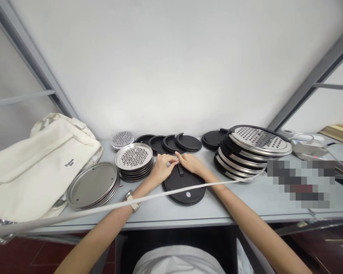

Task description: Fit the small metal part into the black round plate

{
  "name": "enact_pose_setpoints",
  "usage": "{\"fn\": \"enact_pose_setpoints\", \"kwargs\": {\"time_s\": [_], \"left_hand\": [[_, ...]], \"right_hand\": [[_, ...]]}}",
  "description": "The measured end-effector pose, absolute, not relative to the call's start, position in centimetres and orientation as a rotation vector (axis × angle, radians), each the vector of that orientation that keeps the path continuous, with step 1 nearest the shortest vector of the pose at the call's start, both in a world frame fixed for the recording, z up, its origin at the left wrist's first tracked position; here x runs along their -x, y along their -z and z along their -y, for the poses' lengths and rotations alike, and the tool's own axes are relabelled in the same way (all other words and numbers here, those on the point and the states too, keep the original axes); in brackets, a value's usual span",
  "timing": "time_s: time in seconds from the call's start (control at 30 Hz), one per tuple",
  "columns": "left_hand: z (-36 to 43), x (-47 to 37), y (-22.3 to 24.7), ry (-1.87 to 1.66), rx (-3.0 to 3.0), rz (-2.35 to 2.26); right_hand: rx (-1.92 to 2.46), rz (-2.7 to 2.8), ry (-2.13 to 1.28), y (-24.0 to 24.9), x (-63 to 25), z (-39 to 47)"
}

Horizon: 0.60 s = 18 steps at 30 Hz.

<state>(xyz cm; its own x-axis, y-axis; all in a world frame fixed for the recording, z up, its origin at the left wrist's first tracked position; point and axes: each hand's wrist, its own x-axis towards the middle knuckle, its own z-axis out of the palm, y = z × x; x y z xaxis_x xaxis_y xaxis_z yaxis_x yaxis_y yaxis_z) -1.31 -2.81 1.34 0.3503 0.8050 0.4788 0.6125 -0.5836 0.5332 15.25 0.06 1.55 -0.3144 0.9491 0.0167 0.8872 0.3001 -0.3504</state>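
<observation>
A black round plate (185, 190) with a short black strap (181, 170) and a small round sticker lies on the table in front of me. Over its far edge, my left hand (163, 167) is closed in a pinch, thumb and finger meeting at a tiny shiny piece (177, 162) too small to name. Close against it, my right hand (192, 163) is closed at the top of the strap, its fingertips partly hidden, and I cannot make out what they grip. Several black discs (189, 143) with raised curved rims lie just beyond my hands.
Left stand a stack of perforated metal discs (133, 156), a stack of plain metal discs (93, 184) and a cream bag (42, 167). At right rises a tall stack of perforated metal plates (253, 139) with black ones. A white cord (148, 198) stretches across the foreground above my forearms.
</observation>
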Motion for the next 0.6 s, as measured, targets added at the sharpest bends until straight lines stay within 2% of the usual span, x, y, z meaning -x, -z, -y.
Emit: {"fn": "enact_pose_setpoints", "kwargs": {"time_s": [0.6], "left_hand": [[2.32,1.25,-0.74,-1.220,-2.158,-1.155]], "right_hand": [[1.744,2.417,-0.329,-1.97,-15.09,0.13]]}}
